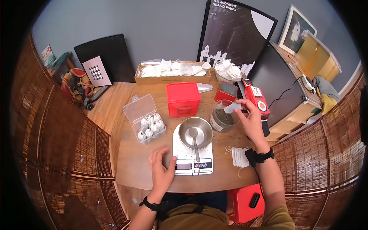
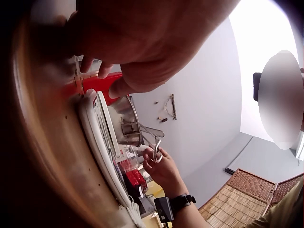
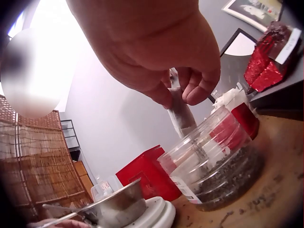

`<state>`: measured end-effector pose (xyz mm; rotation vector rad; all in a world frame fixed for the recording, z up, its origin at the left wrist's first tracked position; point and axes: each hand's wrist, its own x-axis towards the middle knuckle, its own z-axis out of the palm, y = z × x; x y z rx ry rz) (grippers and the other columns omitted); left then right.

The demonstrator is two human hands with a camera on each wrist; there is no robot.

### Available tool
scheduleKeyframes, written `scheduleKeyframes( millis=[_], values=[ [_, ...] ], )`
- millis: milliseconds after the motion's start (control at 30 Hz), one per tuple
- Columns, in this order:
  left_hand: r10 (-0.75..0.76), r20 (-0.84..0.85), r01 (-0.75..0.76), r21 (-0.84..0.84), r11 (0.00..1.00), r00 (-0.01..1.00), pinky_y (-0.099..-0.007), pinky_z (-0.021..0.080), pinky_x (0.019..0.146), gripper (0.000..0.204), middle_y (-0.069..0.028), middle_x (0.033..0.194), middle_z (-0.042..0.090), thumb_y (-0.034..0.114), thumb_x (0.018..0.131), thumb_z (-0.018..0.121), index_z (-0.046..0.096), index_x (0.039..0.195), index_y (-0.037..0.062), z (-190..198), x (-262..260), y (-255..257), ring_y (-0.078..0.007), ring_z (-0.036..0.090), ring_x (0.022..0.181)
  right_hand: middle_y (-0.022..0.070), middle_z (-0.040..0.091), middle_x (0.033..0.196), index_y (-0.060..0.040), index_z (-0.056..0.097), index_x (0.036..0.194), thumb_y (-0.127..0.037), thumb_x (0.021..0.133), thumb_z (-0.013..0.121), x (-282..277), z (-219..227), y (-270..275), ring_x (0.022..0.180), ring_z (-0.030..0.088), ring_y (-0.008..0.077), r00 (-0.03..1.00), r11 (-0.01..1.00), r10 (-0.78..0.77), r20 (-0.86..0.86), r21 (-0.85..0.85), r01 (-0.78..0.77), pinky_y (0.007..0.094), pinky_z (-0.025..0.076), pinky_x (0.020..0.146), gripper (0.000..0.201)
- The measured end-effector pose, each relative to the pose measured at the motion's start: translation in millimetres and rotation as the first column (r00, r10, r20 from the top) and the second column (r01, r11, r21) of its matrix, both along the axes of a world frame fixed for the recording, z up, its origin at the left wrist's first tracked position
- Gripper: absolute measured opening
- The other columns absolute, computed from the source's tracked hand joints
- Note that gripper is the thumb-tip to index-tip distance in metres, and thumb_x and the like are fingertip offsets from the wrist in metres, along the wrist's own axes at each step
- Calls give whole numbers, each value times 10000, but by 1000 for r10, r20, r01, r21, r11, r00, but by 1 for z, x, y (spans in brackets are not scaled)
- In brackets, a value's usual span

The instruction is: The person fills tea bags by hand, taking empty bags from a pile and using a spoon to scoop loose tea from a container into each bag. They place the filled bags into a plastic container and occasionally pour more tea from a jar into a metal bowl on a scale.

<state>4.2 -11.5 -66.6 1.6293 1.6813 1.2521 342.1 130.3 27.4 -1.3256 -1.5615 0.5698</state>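
Note:
My right hand [image 1: 251, 119] pinches a small whitish, see-through piece [image 3: 183, 116] between thumb and fingers. Its lower end tilts down over the mouth of a clear round jar [image 3: 209, 166], which holds dark dried leaves [image 1: 223, 116]; whether it is a bag or a scoop, I cannot tell. On the left, my left hand [image 1: 161, 172] is beside the white kitchen scale [image 1: 184, 156], fingers loosely spread and thumb at the scale's edge. A steel bowl [image 1: 184, 142] stands on the scale with a metal spoon [image 1: 194, 142] leaning in it.
Tied white bags [image 1: 152, 124] fill a clear lidded box [image 1: 143, 108]. Behind the scale stands a red box [image 1: 184, 100], beyond it a carton [image 1: 168, 79] of white bags. A red pack [image 1: 256, 97] is right of the jar; flat white bags [image 1: 240, 157] lie near my right wrist.

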Motion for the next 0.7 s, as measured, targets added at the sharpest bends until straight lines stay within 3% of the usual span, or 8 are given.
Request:
scheduleKeyframes(
  millis=[100,167,267,700],
  values=[
    [12,-4,-12,-8,1000,1000,-474,337,1186,418,-155,1451,645,161,954,802,657,1334,64,2,2,-1,-372,506,1392,55,674,970,-25,740,1263,-9,976,759,-1,5,0,888,634,99,991,999,-27,132,-17,30,263,532,690,289],
    [13,-6,-13,-8,1000,1000,-475,335,1186,413,-154,1450,645,162,955,799,657,1331,64,3,3,-1,-373,504,1393,103,729,1034,-18,745,1251,-1,958,760,-4,4,2,845,650,159,981,991,-38,191,130,13,301,551,700,294],
    [12,-6,-12,-11,1000,1000,-475,329,1187,403,-152,1448,645,162,958,795,658,1324,63,4,4,-1,-371,502,1395,128,763,1130,-10,749,1239,2,952,757,-7,5,2,840,662,204,966,988,-40,255,153,1,329,567,716,287],
    [7,-34,-8,-25,1000,999,-452,281,1191,383,-127,1438,650,157,962,782,656,1314,74,5,8,0,-343,489,1406,162,768,1245,-14,755,1214,29,990,706,-7,3,2,938,746,249,977,988,-63,206,153,32,341,601,775,233]
  ],
)
